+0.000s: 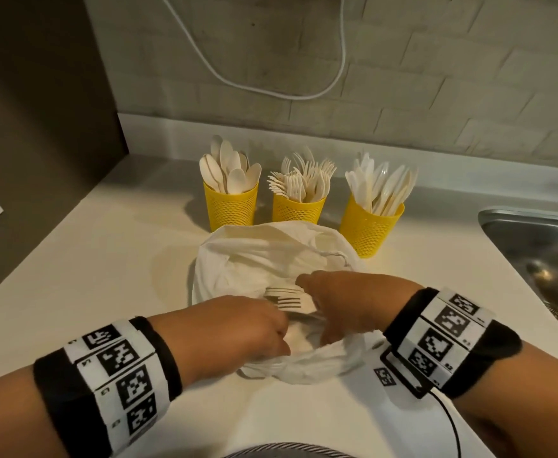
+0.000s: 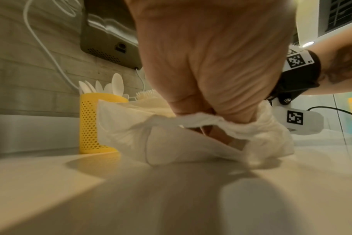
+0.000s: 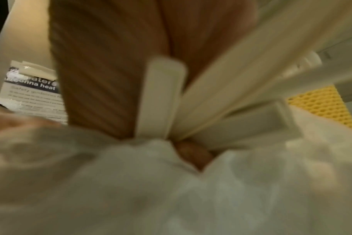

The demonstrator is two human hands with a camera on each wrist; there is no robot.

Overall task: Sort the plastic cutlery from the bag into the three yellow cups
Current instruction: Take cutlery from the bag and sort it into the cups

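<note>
We are pinching the bag (image 1: 271,256) rim with our left hand (image 1: 238,328), holding it agape, while our right hand (image 1: 343,302) is clutching forks (image 1: 284,297) destined for the twelve-o'clock cup (image 1: 297,209).

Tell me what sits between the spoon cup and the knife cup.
The yellow cup of forks stands between the spoon cup and the knife cup, with the white bag just in front; the head view shows it.
</note>
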